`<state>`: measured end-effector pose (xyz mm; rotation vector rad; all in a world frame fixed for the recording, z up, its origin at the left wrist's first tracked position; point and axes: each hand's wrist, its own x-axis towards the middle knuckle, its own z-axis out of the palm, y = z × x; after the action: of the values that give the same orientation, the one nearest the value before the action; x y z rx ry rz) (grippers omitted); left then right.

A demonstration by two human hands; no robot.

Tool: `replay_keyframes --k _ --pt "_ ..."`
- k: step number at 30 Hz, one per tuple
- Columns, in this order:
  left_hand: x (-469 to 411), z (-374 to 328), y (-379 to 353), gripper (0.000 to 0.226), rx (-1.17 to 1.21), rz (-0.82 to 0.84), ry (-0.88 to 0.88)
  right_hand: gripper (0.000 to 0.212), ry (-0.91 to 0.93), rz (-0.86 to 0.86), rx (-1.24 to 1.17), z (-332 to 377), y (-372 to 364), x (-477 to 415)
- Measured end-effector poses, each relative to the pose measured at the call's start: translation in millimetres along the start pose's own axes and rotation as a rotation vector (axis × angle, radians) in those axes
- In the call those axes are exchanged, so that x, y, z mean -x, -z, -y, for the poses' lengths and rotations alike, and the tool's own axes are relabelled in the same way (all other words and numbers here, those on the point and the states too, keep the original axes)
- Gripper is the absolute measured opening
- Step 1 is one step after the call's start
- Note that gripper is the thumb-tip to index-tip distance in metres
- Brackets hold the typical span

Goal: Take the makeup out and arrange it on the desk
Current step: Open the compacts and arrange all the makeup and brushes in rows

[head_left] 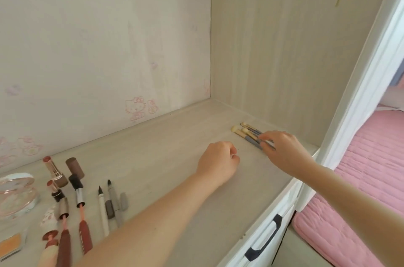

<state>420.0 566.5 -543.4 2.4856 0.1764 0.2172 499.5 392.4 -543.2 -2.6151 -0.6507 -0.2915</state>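
Several makeup brushes (247, 133) with pale bristles and blue-grey handles lie side by side at the far right of the pale wooden desk (166, 148). My right hand (284, 150) rests its fingertips on their handles. My left hand (218, 161) hovers just left of them, fingers curled into a loose fist with nothing in it. At the near left lie open lipsticks (55, 173), lip glosses (79, 203), eyeliner pens (109, 203) and a round pink compact (16, 192).
The desk sits in an alcove with a back wall (98, 48) bearing faded cartoon stickers and a side panel (284, 48) on the right. A drawer with a dark handle (265, 238) lies below the front edge. A pink bed (360, 179) stands to the right.
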Motion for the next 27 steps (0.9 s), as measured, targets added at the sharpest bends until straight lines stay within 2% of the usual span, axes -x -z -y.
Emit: replay_keyframes --k 5,8,14,22,27 --pt "-37.0 -16.1 -21.8 0.021 0.058 -0.071 0.074 0.028 -0.086 -0.037 -0.012 -23.1 4.3 -30.5" --pt "-57.3 -23.7 -31.0 0.022 0.078 -0.109 0.159 0.027 -0.123 0.004 -0.002 -33.8 2.0 -47.9" --pt "-82.1 -34.4 -43.5 0.035 -0.116 -0.147 0.232 0.027 -0.152 0.075 0.035 -41.4 -4.7 -72.5" --pt "-93.6 -36.0 -44.4 0.039 -0.116 -0.09 0.343 0.021 -0.157 0.147 0.092 -48.2 -14.9 -87.7" --pt "-99.7 -47.3 -34.9 0.026 -0.125 0.044 0.402 0.024 -0.157 0.188 0.14 -48.6 -16.0 -93.8"
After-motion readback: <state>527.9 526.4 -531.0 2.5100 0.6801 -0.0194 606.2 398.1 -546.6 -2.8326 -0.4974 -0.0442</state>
